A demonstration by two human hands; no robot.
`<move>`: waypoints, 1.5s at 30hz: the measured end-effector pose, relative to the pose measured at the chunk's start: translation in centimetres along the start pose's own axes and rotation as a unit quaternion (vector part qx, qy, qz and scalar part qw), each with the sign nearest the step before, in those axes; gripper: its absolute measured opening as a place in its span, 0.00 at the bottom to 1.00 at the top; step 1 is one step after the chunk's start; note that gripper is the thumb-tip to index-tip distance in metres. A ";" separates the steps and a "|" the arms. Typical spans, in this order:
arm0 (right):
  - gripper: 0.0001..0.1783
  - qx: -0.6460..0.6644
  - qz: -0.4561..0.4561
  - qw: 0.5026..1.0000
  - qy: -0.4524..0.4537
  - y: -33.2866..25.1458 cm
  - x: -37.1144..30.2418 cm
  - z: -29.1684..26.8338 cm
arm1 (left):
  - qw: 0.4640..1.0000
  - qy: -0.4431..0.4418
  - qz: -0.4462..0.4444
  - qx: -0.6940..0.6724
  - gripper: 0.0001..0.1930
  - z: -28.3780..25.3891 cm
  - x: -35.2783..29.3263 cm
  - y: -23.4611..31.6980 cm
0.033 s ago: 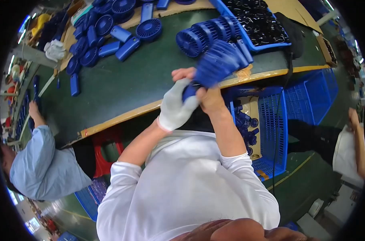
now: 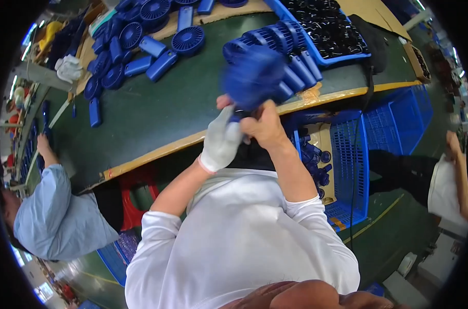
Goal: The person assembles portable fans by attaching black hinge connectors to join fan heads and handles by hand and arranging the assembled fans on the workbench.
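A blue handheld fan [image 2: 254, 77], smeared by motion, stands above my hands at the table's near edge. My left hand [image 2: 221, 140], in a white glove, is closed round the fan's handle end. My bare right hand [image 2: 265, 126] grips the same end from the right, its fingers partly hidden. Just behind the held fan lies a row of blue handheld fans [image 2: 291, 34], their handles pointing toward me. More blue fans [image 2: 188, 39] lie loosely heaped at the far left of the green table [image 2: 157, 110].
A blue tray [image 2: 342, 59] of small black parts sits at the back right. Below the table edge on my right stands a blue crate [image 2: 350, 154] holding blue parts. A red stool [image 2: 133, 206] is at lower left. Co-workers are at the left and right rims.
The fan's head has swung left and more upright in my hands. My left hand has shifted slightly left; more of the row's handles show now.
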State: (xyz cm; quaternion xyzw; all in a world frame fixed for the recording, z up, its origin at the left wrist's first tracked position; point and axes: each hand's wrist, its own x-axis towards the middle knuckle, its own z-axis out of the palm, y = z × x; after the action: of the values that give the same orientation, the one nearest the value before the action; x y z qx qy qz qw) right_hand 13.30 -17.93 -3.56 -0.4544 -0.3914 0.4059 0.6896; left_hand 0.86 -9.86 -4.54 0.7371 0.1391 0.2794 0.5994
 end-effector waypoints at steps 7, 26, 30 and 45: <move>0.18 -0.554 -0.235 0.791 0.105 -3.5 0.9 -3.0 | 0.985 -0.008 -0.035 0.167 0.12 -3.7 1.4 0.8; 0.16 -0.726 -0.099 0.675 0.089 -2.2 -1.9 -3.7 | 0.740 0.070 0.040 0.668 0.32 -13.6 14.5 -4.9; 0.19 -0.660 -0.189 0.692 0.222 -0.4 -8.2 -4.1 | 0.696 0.042 0.070 0.713 0.30 -13.5 15.8 -4.8; 0.38 -0.385 0.575 0.616 0.377 17.2 -33.8 -19.8 | 0.735 0.014 0.100 0.670 0.27 -12.0 15.1 -3.5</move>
State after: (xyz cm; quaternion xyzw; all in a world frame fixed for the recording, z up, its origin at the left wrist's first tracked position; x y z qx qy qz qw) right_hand 15.47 -50.54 -31.18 -0.9235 0.1239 0.3241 0.1635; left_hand 6.53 8.87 -2.72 0.9536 0.2246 0.1824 -0.0833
